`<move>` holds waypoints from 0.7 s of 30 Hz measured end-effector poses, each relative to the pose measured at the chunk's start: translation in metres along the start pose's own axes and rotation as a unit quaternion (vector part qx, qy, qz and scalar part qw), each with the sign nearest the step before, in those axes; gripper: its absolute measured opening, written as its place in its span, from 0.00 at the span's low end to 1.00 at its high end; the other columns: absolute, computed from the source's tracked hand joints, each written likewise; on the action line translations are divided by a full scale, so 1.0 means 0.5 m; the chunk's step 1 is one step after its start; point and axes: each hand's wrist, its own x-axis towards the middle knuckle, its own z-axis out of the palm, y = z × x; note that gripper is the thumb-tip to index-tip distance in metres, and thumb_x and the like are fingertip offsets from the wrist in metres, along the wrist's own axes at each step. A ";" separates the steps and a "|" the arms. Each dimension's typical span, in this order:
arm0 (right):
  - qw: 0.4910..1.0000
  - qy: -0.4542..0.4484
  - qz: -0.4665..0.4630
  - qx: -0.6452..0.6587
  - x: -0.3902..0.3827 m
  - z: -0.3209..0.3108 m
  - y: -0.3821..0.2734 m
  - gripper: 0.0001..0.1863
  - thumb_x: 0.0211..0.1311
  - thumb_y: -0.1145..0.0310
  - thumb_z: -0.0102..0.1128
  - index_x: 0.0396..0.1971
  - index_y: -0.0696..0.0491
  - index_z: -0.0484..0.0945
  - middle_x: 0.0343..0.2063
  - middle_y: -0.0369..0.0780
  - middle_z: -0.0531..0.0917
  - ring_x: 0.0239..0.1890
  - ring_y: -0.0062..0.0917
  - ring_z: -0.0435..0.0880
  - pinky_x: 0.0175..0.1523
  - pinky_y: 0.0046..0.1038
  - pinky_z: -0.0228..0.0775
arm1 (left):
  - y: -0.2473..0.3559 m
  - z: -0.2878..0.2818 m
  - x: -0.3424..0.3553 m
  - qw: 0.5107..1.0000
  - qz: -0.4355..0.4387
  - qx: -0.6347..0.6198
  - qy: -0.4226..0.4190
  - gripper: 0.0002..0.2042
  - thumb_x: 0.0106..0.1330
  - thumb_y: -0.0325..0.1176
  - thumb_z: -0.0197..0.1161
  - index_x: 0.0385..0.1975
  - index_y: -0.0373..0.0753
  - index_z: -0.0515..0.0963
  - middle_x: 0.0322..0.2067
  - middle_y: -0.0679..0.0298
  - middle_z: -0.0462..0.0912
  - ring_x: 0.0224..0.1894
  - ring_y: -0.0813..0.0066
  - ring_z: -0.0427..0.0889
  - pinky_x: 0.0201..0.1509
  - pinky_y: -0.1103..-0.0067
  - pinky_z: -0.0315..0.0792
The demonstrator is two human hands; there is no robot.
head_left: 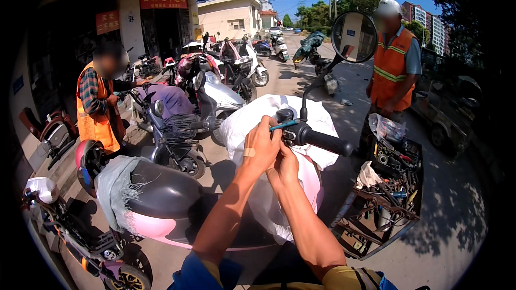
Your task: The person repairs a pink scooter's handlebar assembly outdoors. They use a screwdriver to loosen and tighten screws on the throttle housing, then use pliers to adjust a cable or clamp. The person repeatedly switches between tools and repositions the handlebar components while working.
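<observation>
Forearms (230, 212) reach toward handlebar (325, 142); nearby tray (400, 214) holds tools (395, 181).

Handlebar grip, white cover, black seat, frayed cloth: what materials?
Handlebar grip: probably rubber, matte black; dull sheen only.
White cover: thin plastic sheet or fabric, can't tell which; it creases and drapes loosely.
Black seat: likely vinyl or leatherette, smooth semi-gloss; soft highlights across the curve.
Frayed cloth: woven textile, matte grey; loose threads at its edge.
</observation>
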 end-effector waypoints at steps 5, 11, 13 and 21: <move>1.000 -0.007 0.018 0.012 -0.005 -0.003 -0.008 0.15 0.77 0.72 0.53 0.58 0.60 0.74 0.53 0.42 0.83 0.55 0.29 0.83 0.58 0.29 0.78 | 0.005 0.009 0.006 0.996 0.064 0.057 0.020 0.07 0.70 0.29 0.58 0.37 0.31 0.74 0.31 0.40 0.83 0.31 0.35 0.81 0.34 0.58 0.74; 0.999 -0.024 0.007 0.022 0.049 -0.060 0.004 0.15 0.78 0.71 0.52 0.60 0.58 0.74 0.53 0.42 0.82 0.54 0.26 0.83 0.59 0.28 0.77 | 0.006 0.002 0.017 0.983 -0.125 -0.044 -0.127 0.11 0.74 0.35 0.60 0.41 0.31 0.73 0.24 0.51 0.82 0.24 0.66 0.82 0.28 0.69 0.73; 1.000 -0.005 0.009 0.017 0.028 -0.030 0.012 0.14 0.78 0.70 0.52 0.57 0.57 0.76 0.48 0.40 0.82 0.47 0.23 0.82 0.53 0.26 0.77 | -0.007 0.000 0.008 0.985 -0.127 -0.095 -0.066 0.11 0.75 0.35 0.61 0.42 0.32 0.74 0.24 0.55 0.82 0.25 0.75 0.80 0.28 0.73 0.73; 0.999 0.026 -0.010 0.017 0.022 -0.008 0.008 0.11 0.79 0.68 0.53 0.52 0.57 0.78 0.38 0.34 0.82 0.32 0.16 0.75 0.39 0.20 0.73 | -0.002 -0.004 0.004 0.998 0.058 0.017 -0.013 0.06 0.70 0.28 0.60 0.41 0.34 0.74 0.29 0.47 0.83 0.30 0.47 0.84 0.34 0.63 0.75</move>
